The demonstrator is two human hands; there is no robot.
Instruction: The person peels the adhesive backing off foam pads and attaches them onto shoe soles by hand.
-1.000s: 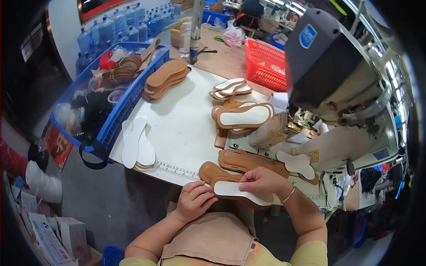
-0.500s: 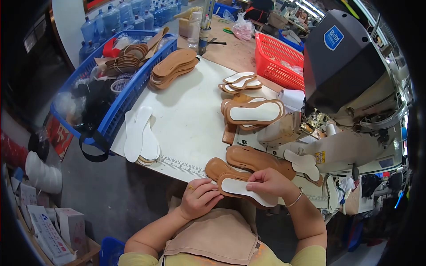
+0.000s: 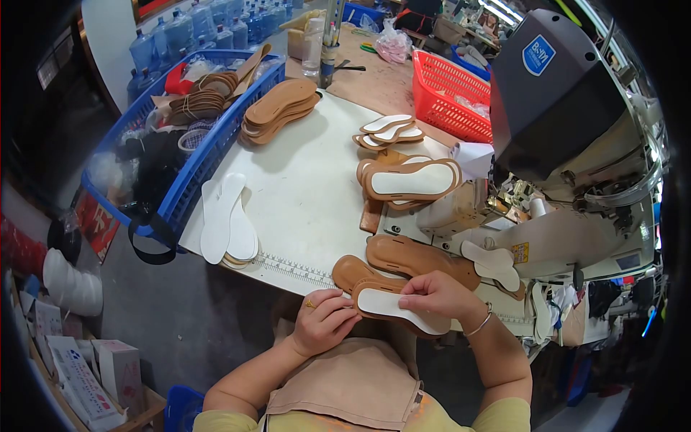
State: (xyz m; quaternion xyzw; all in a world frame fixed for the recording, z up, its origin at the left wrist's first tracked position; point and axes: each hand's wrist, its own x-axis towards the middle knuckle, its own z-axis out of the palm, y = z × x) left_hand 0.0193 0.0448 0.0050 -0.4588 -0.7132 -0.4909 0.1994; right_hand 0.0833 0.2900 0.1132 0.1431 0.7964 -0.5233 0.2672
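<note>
At the table's front edge I hold a brown insole with a narrower white insole lying on top of it. My left hand is closed, its fingertips gripping the brown insole's left end. With thumb and fingers, my right hand pinches the white insole at its middle. More brown insoles lie just beyond, touching or close behind the held pair; how they overlap is partly hidden. White insoles rest to the right of these, by the sewing machine.
The sewing machine stands at the right. Brown insoles topped with white ones are piled beside it. A brown stack and white insoles lie left. A blue basket and red basket flank the white table.
</note>
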